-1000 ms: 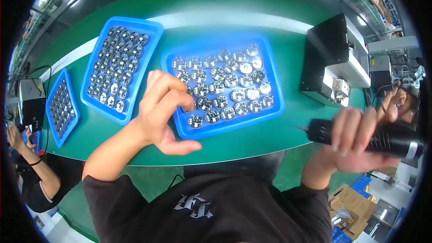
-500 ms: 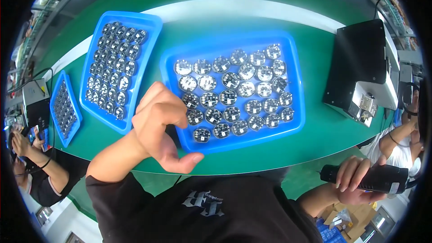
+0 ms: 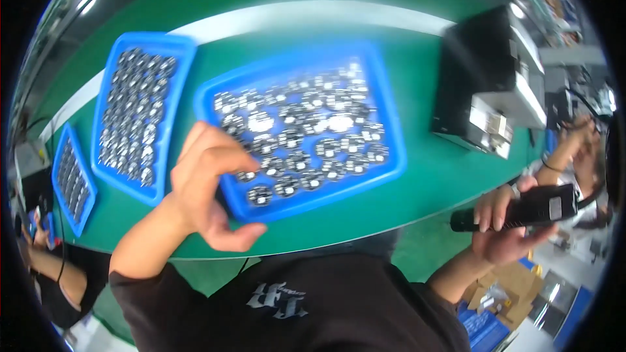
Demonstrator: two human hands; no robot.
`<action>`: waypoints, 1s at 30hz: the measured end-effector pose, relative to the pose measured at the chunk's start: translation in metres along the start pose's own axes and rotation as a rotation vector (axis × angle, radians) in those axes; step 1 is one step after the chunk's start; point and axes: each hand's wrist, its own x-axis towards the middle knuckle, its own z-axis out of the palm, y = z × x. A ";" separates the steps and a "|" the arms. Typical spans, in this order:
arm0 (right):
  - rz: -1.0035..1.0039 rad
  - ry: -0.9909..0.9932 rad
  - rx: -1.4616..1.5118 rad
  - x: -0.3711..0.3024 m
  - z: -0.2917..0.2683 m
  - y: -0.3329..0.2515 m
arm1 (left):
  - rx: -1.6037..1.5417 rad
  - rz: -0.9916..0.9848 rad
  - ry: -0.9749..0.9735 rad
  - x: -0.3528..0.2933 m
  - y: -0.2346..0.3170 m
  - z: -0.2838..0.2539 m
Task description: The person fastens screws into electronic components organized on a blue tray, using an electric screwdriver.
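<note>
My left hand (image 3: pixel 208 186) hovers by the near left corner of a blue tray (image 3: pixel 312 202), its thumb and index finger apart in a C shape and the other fingers curled. No object shows between them. The tray holds several small round circuit boards (image 3: pixel 259 195) in loose rows, blurred by motion. Off to the right, beyond the table's front edge, my right hand (image 3: pixel 499 221) grips a black electric screwdriver (image 3: pixel 538 207) by its body. The screwdriver lies nearly level, with its narrower end toward the left and a cord behind.
Left of the tray are a second blue tray (image 3: pixel 177 85) of similar boards and a smaller blue tray (image 3: pixel 91 197). A black and silver machine (image 3: pixel 466 85) stands on the green table (image 3: pixel 313 234) at the right. Other people work at both sides.
The view has turned, so trays and machine appear further left and blurred. My right hand and the screwdriver appear higher, nearer the table edge. My left hand keeps its C shape.
</note>
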 end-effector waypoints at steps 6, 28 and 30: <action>-0.205 -0.245 0.199 0.036 -0.015 -0.047 | 0.155 -0.030 -0.037 -0.006 0.009 -0.001; -0.240 -0.150 0.004 0.087 0.037 -0.035 | 0.279 0.088 -0.099 0.005 0.028 0.009; -0.290 -0.310 0.100 0.073 0.049 -0.034 | 0.330 0.062 -0.138 0.008 0.039 0.007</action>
